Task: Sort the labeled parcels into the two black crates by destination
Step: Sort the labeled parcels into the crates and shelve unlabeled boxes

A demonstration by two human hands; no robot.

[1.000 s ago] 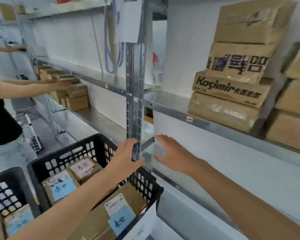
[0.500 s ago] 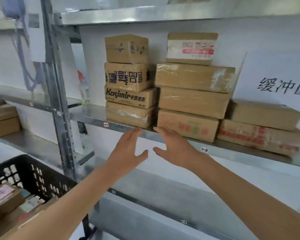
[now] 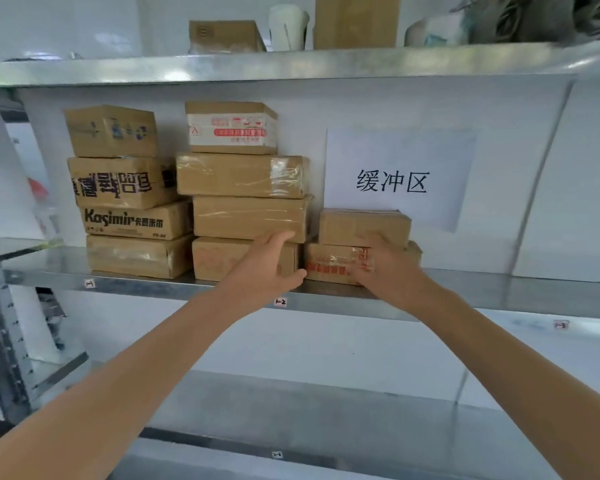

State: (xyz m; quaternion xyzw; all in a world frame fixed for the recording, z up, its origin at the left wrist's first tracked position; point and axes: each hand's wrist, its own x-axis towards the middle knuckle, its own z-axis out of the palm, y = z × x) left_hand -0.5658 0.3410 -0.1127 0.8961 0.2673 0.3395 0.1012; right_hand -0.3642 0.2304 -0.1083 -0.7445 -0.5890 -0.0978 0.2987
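While both arms are being held outstretched at the middle shelf (image 3: 136,289), the parcels are sitting on it in three piles.
Head view: the left grip (image 3: 267,265) is hovering spread, fingers straight and thumb apart, in front of the bottom parcel (image 3: 215,258) of the middle pile, near the shelf's front edge; whether it is touching cannot be told. The right grip (image 3: 385,268) is showing blurred over the front of the red-taped parcel (image 3: 329,265), fingertips up by the small parcel (image 3: 364,225) stacked on it, fingers looking straightened and clasping nothing. That two-parcel pile is standing just beside the middle pile, under a white paper sign (image 3: 395,181) on the back wall. The Kasimir box (image 3: 132,221) is sitting in the left pile, toward the shelf's left end.
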